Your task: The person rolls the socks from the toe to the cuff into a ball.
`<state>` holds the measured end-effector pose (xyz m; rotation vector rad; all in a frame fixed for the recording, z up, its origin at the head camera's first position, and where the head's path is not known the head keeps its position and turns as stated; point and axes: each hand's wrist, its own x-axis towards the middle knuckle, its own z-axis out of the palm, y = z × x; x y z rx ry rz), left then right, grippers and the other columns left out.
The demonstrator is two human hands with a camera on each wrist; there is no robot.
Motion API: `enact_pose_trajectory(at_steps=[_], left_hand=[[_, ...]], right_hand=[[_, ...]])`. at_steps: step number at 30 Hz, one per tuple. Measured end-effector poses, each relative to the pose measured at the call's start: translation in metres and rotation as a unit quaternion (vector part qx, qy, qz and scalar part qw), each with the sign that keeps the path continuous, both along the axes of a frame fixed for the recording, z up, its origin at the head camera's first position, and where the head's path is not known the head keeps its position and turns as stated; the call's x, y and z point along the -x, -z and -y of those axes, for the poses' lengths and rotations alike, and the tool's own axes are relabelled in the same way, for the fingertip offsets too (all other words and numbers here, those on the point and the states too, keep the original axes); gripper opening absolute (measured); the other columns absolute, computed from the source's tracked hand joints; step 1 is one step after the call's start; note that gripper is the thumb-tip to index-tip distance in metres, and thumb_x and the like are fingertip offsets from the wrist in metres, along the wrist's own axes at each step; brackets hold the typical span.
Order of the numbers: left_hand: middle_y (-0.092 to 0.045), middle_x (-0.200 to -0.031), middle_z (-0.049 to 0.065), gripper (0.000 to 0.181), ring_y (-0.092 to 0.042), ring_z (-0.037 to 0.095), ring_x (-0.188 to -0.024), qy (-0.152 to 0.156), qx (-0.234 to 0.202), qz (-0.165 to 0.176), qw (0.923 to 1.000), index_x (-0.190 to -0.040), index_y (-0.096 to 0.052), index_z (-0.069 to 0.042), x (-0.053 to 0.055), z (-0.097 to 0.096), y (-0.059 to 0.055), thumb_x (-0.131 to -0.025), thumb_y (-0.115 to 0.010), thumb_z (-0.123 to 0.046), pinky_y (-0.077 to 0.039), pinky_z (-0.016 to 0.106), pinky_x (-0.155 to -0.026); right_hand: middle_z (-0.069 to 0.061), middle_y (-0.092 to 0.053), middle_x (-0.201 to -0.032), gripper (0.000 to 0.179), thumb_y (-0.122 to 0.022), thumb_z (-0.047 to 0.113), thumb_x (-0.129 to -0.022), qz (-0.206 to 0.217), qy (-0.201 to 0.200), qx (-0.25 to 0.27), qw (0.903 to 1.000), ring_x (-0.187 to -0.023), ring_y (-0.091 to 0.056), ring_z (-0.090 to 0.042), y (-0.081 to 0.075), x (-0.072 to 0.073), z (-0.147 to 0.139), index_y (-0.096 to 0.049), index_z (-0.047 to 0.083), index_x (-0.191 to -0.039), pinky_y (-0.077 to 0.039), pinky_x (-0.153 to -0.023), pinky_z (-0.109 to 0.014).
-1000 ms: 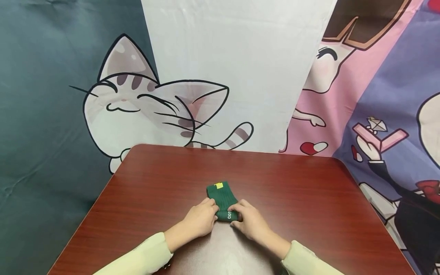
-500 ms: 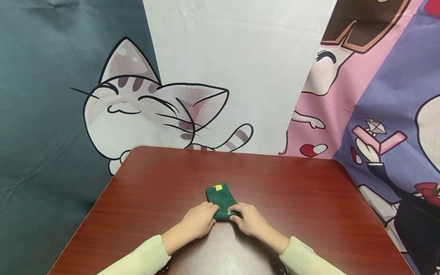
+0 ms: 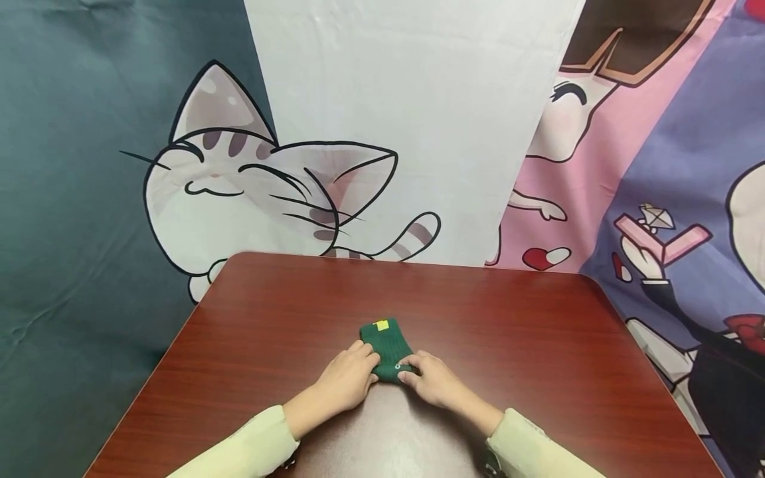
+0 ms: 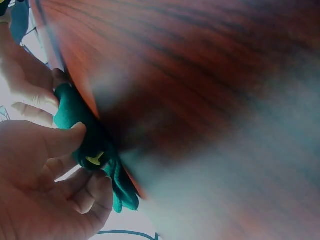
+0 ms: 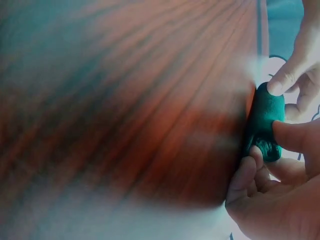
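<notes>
A dark green ribbed sock (image 3: 387,344) lies on the table in front of me, its near end turned into a thick roll. A small yellow patch (image 3: 382,325) shows at its far end. My left hand (image 3: 348,377) grips the left end of the roll, with thumb and fingers curled round it. Opposite it, my right hand (image 3: 441,381) pinches the right end between thumb and fingers. The right wrist view shows the coiled layers of the sock (image 5: 268,112) at the roll's end. In the left wrist view a yellow mark (image 4: 95,159) appears on the roll beside my left hand.
The reddish-brown wooden table (image 3: 287,299) has rounded far corners. Behind it hangs a printed cloth backdrop (image 3: 418,99) with a cartoon cat and other figures. Pale green sleeves (image 3: 257,441) cover both forearms.
The near end of the sock has been rolled a little further away from me. White letters on the roll have turned mostly out of sight. Both hands keep their hold at the ends.
</notes>
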<state>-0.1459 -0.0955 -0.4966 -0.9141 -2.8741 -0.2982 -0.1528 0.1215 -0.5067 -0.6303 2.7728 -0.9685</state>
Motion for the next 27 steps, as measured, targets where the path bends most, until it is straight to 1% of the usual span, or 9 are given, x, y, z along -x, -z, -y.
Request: enact_pose_trajectory(at_steps=[2,7,10,13,16,18,20,23,27], left_hand=[[-0.060,-0.096,-0.001,0.015,-0.056,0.017,-0.092,-0.003,-0.004,0.013,0.9999,-0.100,-0.067,-0.012,0.0011,0.0004,-0.0010,-0.091,-0.074,-0.022,-0.052,0.035,-0.076],[-0.060,-0.096,-0.003,0.013,-0.060,0.015,-0.093,-0.013,-0.015,0.061,0.9979,-0.102,-0.068,-0.012,0.0038,0.0015,-0.0034,-0.093,-0.073,-0.021,-0.054,0.035,-0.080],[-0.062,-0.097,-0.003,0.013,-0.061,0.015,-0.095,-0.016,-0.019,0.078,0.9966,-0.103,-0.069,-0.012,0.0056,0.0027,-0.0031,-0.094,-0.071,-0.021,-0.055,0.035,-0.081],[-0.063,-0.096,-0.002,0.012,-0.063,0.015,-0.094,-0.013,-0.034,0.091,0.9952,-0.103,-0.071,-0.010,0.0081,0.0045,-0.0030,-0.093,-0.072,-0.018,-0.055,0.035,-0.082],[-0.063,-0.096,-0.002,0.011,-0.063,0.014,-0.092,-0.014,-0.052,0.107,0.9927,-0.101,-0.071,-0.009,0.0097,0.0050,-0.0041,-0.092,-0.073,-0.016,-0.054,0.034,-0.082],[-0.062,-0.094,-0.002,0.010,-0.062,0.014,-0.090,-0.015,-0.062,0.117,0.9911,-0.099,-0.071,-0.009,0.0103,0.0050,-0.0049,-0.092,-0.073,-0.015,-0.054,0.034,-0.081],[-0.062,-0.095,-0.002,0.009,-0.062,0.014,-0.091,-0.014,-0.062,0.120,0.9907,-0.099,-0.070,-0.009,0.0099,0.0048,-0.0051,-0.092,-0.072,-0.014,-0.054,0.034,-0.081],[-0.063,-0.100,0.000,0.012,-0.062,0.017,-0.097,-0.010,-0.057,0.120,0.9911,-0.103,-0.069,-0.007,0.0084,0.0049,-0.0039,-0.095,-0.070,-0.015,-0.053,0.036,-0.085],[-0.066,-0.113,0.004,0.025,-0.062,0.020,-0.108,-0.011,-0.039,0.107,0.9934,-0.118,-0.067,-0.006,0.0061,0.0061,-0.0017,-0.098,-0.067,-0.021,-0.052,0.038,-0.093]], right_hand=[[0.003,-0.062,-0.093,0.017,-0.071,0.022,-0.095,0.005,-0.002,0.003,1.0000,-0.089,-0.061,-0.016,-0.0012,0.0009,-0.0006,-0.073,0.009,-0.106,-0.051,-0.079,-0.037],[0.005,-0.059,-0.088,0.020,-0.071,0.027,-0.095,0.017,-0.007,0.003,0.9998,-0.082,-0.057,-0.011,-0.0047,0.0024,-0.0021,-0.072,0.009,-0.104,-0.048,-0.075,-0.032],[0.004,-0.057,-0.087,0.022,-0.074,0.026,-0.092,0.013,-0.014,0.010,0.9998,-0.078,-0.054,-0.009,-0.0037,0.0021,-0.0032,-0.069,0.011,-0.107,-0.046,-0.071,-0.029],[0.004,-0.054,-0.089,0.031,-0.081,0.021,-0.087,-0.011,-0.025,0.016,0.9995,-0.075,-0.051,-0.008,-0.0014,0.0008,-0.0042,-0.063,0.015,-0.112,-0.044,-0.067,-0.026],[0.004,-0.055,-0.092,0.041,-0.087,0.018,-0.079,-0.059,-0.034,0.012,0.9976,-0.077,-0.052,-0.009,-0.0004,-0.0016,-0.0039,-0.060,0.017,-0.110,-0.046,-0.068,-0.026],[0.005,-0.060,-0.094,0.043,-0.090,0.018,-0.075,-0.088,-0.032,-0.003,0.9956,-0.081,-0.053,-0.010,-0.0003,-0.0024,-0.0023,-0.061,0.018,-0.107,-0.048,-0.072,-0.028],[0.007,-0.063,-0.094,0.040,-0.090,0.021,-0.075,-0.105,-0.024,-0.020,0.9940,-0.084,-0.052,-0.010,-0.0006,-0.0030,-0.0010,-0.063,0.020,-0.104,-0.049,-0.073,-0.030],[0.007,-0.063,-0.091,0.030,-0.087,0.022,-0.079,-0.092,-0.010,-0.026,0.9954,-0.084,-0.051,-0.010,-0.0014,-0.0021,0.0002,-0.066,0.021,-0.101,-0.048,-0.071,-0.031],[0.008,-0.057,-0.081,0.017,-0.080,0.022,-0.087,-0.045,0.000,-0.006,0.9990,-0.079,-0.049,-0.010,-0.0036,0.0014,-0.0008,-0.070,0.021,-0.100,-0.044,-0.067,-0.029]])
